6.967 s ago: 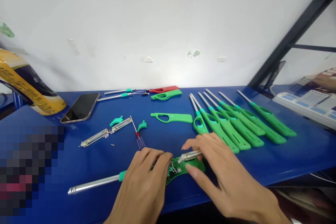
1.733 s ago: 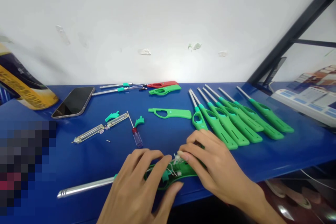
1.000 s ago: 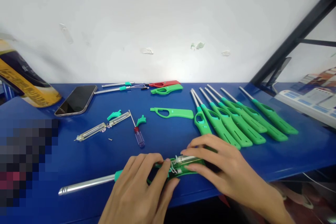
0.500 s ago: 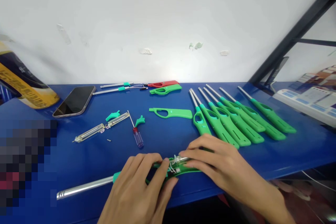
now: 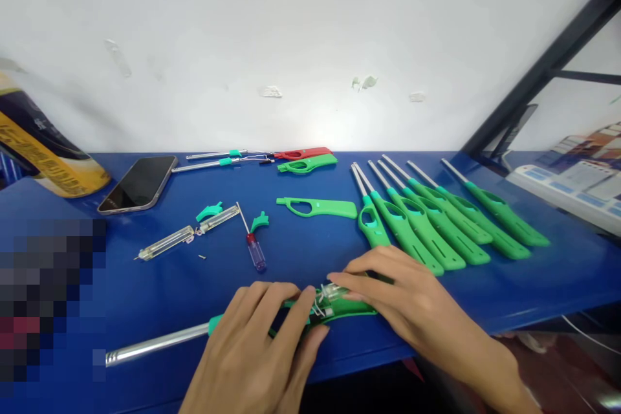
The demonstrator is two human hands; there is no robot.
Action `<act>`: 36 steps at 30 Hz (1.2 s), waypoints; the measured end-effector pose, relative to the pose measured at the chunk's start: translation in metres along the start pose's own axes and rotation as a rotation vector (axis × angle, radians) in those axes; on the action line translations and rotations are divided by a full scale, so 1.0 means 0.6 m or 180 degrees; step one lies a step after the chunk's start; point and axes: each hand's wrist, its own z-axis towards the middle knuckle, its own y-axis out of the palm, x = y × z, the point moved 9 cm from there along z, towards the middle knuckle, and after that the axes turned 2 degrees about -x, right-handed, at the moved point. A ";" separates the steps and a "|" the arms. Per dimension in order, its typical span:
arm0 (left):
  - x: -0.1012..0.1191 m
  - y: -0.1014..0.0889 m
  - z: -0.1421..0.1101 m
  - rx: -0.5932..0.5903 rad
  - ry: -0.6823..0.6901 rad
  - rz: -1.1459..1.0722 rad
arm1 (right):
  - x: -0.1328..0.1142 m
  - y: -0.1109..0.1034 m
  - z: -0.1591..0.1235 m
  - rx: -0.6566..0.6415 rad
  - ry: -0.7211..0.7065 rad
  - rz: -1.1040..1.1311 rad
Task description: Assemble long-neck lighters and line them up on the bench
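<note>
An opened green gas lighter (image 5: 347, 312) lies at the table's front edge, its metal tube (image 5: 160, 344) stretching left. My left hand (image 5: 257, 336) is closed over its trigger end, thumb and fingers pinching the housing. Thin white wires show between my hands. My right hand (image 5: 388, 288) is closed on a clear fuel tank (image 5: 332, 291) lying in the green shell; its far end is hidden under my fingers. Beyond my hands lies a loose green handle half (image 5: 330, 208). A screwdriver (image 5: 255, 251) rests beside a small teal trigger (image 5: 261, 220).
Several assembled green lighters (image 5: 427, 233) lie fanned at right. Two clear tanks (image 5: 167, 242), a second teal trigger (image 5: 209, 212) and a small screw (image 5: 202, 257) lie at left. Behind are a phone (image 5: 140, 184), a yellow-black bottle (image 5: 63, 162), and red (image 5: 305, 152) and green handle parts (image 5: 308, 163).
My right fingers have shifted slightly on the fuel tank, and more of the green shell shows below them. My left hand has stayed nearly still.
</note>
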 end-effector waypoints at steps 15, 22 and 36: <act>0.002 0.007 -0.004 -0.0173 0.0085 0.0033 | -0.003 0.001 -0.004 0.0027 -0.0121 -0.0049; 0.000 0.012 -0.004 -0.0266 0.0111 0.0089 | -0.003 0.001 -0.005 0.0046 -0.0093 -0.0031; 0.002 0.007 0.001 -0.0188 0.0085 0.0002 | -0.002 0.008 -0.008 -0.0086 0.0011 -0.0076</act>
